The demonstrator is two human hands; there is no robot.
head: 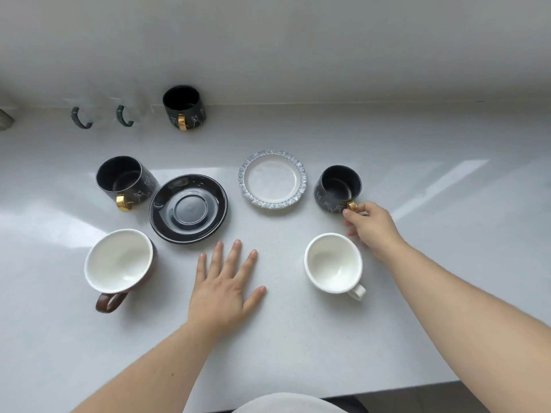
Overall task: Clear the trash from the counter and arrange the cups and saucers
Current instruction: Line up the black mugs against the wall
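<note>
Cups and saucers sit on the white counter (417, 308): the black saucer (188, 208) lies in the middle, just beside a black cup (125, 181), and a clear saucer (272, 179) lies to its right. The left hand (225, 289) rests flat and open, holding nothing. The right hand (371, 225) pinches the gold handle (351, 206) of another black cup (337, 189).

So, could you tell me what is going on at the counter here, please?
A person is sorting cups and saucers on a white counter. The right hand pinches the gold handle of a black cup, which stands beside the white saucer. The left hand lies flat and open on the counter, holding nothing. The black saucer is empty, and no cup sits on a saucer yet. No trash is visible.
</note>
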